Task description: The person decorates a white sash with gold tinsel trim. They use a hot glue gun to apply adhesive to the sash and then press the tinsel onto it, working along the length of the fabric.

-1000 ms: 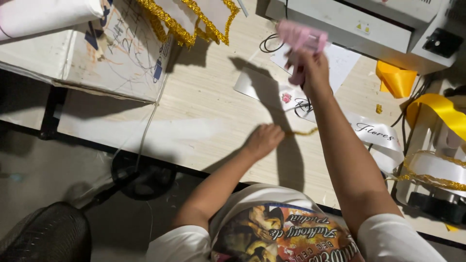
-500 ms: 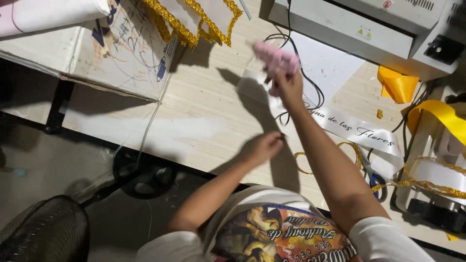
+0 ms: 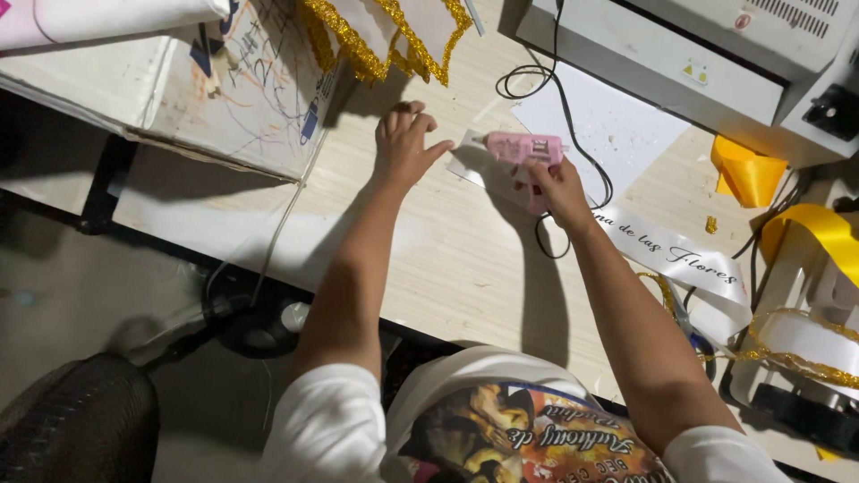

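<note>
Pink glue gun (image 3: 522, 148); black cord (image 3: 573, 152); gold trim (image 3: 376, 45) (glittery); yellow ribbon (image 3: 819, 228); white ribbon (image 3: 680, 255), black script; pale, possibly wood-grain table (image 3: 447, 259).

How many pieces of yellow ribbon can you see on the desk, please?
2. One crumpled yellow ribbon piece lies near the grey machine at upper right; a curved yellow ribbon strip arches over the spool holder at the right edge. More may lie outside the view.

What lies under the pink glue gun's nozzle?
A small white paper piece lies on the pale wooden table under the pink glue gun; right hand covers its handle, left hand touches the paper.
</note>
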